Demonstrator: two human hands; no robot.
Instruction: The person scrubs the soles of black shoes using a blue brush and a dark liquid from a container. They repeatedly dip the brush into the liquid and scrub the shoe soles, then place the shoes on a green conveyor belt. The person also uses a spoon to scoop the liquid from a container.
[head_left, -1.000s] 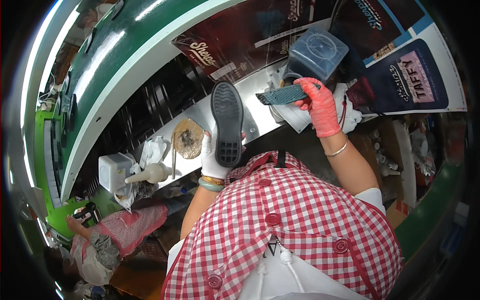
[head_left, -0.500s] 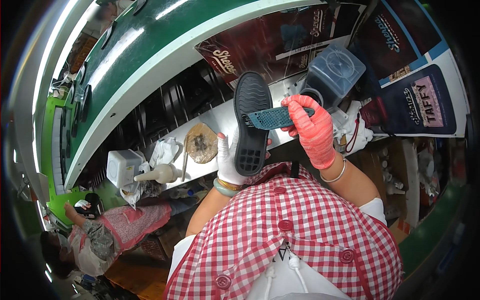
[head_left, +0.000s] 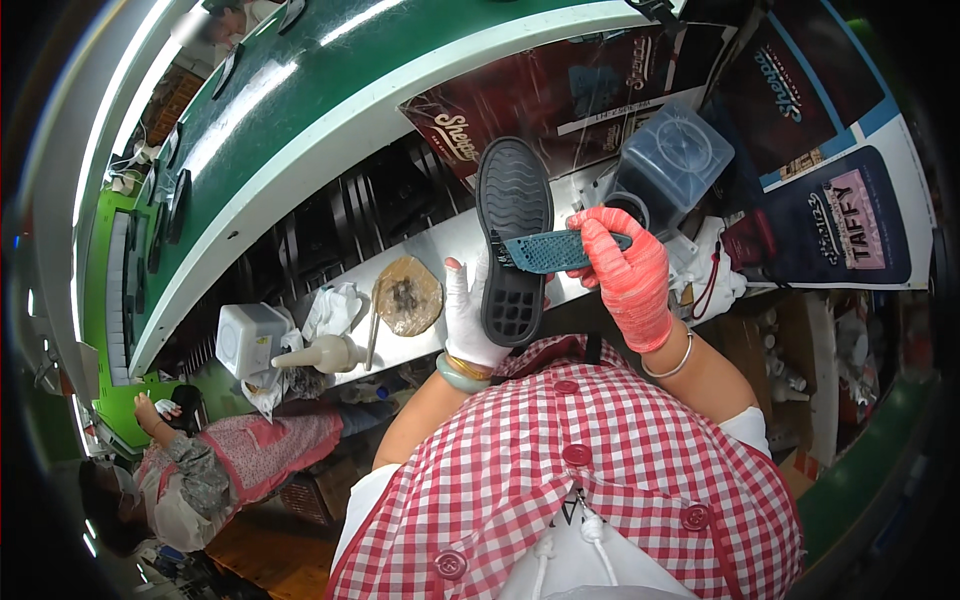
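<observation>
Gripping the right end of a flat teal perforated strip (head_left: 545, 252), the fingers of our coral-red-gloved right hand (head_left: 630, 285) close around it. The strip's left end lies over the middle of a black ridged rubber shoe sole (head_left: 515, 195); whether they touch, we cannot tell. Our white-gloved left hand (head_left: 470, 318) holds the sole's near half, fingers wrapped behind it. Left of that hand we see a round amber plastic-wrapped bundle (head_left: 408, 298), then a cream cone-tipped bottle (head_left: 330, 353). A clear square plastic container (head_left: 680, 155) stands on the far right.
</observation>
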